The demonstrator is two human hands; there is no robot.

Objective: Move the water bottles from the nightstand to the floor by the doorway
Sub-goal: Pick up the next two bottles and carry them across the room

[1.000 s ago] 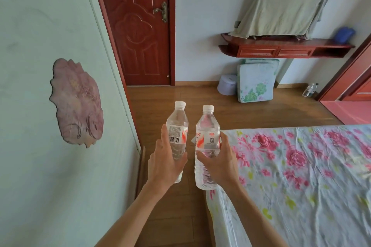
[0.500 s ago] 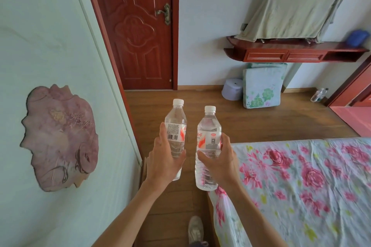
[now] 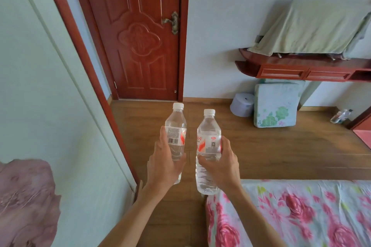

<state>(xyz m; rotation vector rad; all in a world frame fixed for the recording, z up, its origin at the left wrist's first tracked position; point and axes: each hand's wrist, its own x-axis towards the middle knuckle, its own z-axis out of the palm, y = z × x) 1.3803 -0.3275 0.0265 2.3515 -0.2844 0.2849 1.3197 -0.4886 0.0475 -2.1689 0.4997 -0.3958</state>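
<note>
Wooden floor [image 3: 271,156] fills the middle of the room, with a closed red door [image 3: 138,32] at 12 o'clock and a flowered bed [image 3: 291,214] at 5 o'clock. Over the floor, the left hand [image 3: 163,164] is wrapped around one upright water bottle [image 3: 176,136], and the right hand [image 3: 221,164] is wrapped around a second bottle [image 3: 207,146] just beside it, the two apart. Another bottle [image 3: 340,116] lies on the floor at 3 o'clock, near a shelf [image 3: 301,70].
</note>
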